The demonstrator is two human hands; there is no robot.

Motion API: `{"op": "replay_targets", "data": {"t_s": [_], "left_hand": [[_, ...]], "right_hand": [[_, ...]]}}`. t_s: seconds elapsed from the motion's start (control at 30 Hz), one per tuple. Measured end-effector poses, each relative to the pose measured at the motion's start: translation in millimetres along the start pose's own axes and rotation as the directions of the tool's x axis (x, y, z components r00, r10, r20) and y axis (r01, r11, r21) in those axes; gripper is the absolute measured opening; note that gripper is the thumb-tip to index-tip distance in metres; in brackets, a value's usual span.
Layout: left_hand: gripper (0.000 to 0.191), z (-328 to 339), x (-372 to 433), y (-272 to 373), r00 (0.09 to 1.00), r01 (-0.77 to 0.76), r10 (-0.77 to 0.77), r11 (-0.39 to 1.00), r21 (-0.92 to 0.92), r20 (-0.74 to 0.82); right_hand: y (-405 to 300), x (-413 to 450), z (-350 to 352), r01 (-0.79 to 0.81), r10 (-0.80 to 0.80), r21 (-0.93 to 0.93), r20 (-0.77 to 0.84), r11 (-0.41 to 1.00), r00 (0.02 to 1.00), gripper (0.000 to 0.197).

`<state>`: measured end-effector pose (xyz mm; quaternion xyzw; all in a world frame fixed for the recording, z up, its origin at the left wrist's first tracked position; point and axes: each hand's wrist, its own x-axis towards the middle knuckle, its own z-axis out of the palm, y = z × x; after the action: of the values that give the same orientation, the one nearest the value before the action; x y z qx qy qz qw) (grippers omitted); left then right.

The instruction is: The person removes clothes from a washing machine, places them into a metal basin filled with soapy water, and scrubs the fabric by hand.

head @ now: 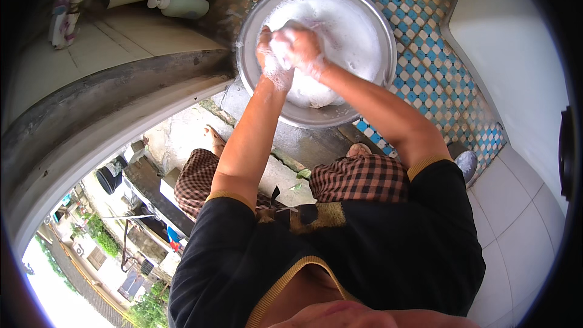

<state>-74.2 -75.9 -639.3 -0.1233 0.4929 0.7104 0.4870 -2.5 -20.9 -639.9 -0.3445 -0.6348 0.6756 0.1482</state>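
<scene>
A large round metal basin (291, 118) stands on the floor, holding water under thick white suds (355, 32). My left hand (273, 57) and my right hand (303, 48) are close together over the left part of the basin, both coated with foam. Between them is a foamy, whitish bundle that looks like wet cloth (281, 48); its outline is blurred. Fingers of both hands are bent around it. A pale lump of soaked material (323, 99) pokes out of the suds near the basin's near side. What lies beneath the foam is hidden.
Blue and white patterned floor tiles (423, 73) surround the basin's right side. A pump bottle (184, 6) lies on the tiled ledge at upper left. A white appliance or panel (505, 45) stands right, with a small metal container (465, 164) below. My feet flank the stone threshold (300, 146).
</scene>
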Motion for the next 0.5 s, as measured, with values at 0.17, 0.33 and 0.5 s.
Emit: {"op": "replay_targets", "data": {"t_s": [0.17,0.33,0.5], "left_hand": [[0.029,-83.5,44.7,-15.9,0.851,0.148,0.097,0.898,-0.415,0.515],[0.025,25.9,-15.0,18.7,0.998,-0.045,0.047,0.997,-0.063,0.032],[0.022,11.7,25.4,72.5,0.909,-0.416,0.406,0.890,0.186,0.094]], "right_hand": [[5.0,-9.7,31.3,0.577,-0.645,-0.355,-0.108,0.736,0.757,0.011],[36.8,46.6,-28.7,0.186,-0.229,-0.310,-0.108,0.932,0.967,0.018],[60.7,39.8,-82.6,0.200,-0.130,-0.215,0.300,0.956,0.945,0.047]]}}
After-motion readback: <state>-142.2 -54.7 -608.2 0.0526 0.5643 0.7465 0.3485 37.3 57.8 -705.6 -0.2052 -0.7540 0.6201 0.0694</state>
